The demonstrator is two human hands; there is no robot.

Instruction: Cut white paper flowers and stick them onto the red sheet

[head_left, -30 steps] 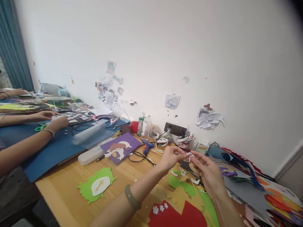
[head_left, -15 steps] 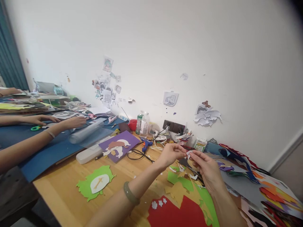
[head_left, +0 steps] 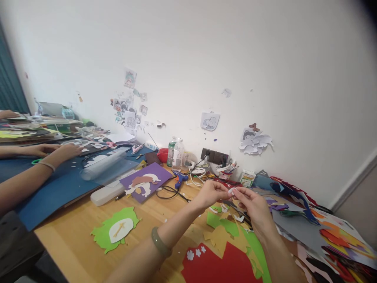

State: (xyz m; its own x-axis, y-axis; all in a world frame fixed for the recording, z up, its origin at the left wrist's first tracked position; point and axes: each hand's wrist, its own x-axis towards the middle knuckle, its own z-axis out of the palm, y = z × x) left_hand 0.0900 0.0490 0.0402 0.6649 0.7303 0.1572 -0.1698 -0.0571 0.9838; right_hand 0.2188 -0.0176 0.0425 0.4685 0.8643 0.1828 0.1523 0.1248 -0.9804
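Observation:
Between the fingertips of both my hands is a small white cut-out piece (head_left: 232, 191), mostly covered by the fingers. My left hand (head_left: 212, 193), with a bracelet on its wrist, pinches it from the left. My right hand (head_left: 251, 201) pinches it from the right. Below the hands lie scraps of tan sheet (head_left: 219, 239) and green sheet (head_left: 225, 224). Nearer to me is a red sheet (head_left: 219, 267) with small white flower cut-outs (head_left: 198, 253) on it. A green cut-out with a white oval (head_left: 121, 230) rests on the table to the left.
A blue glue gun (head_left: 179, 179) with its cable lies beside a purple sheet (head_left: 145, 181). Bottles (head_left: 177, 154) and a pen holder (head_left: 226, 171) stand by the wall. Coloured sheets (head_left: 338, 236) pile up at right. A co-worker's hands (head_left: 55, 151) are over the blue mat (head_left: 53, 188).
The white piece has turned slightly between my fingers, and both hands still pinch it. The co-worker's hands have come closer together toward the left. The whole view has shifted a little.

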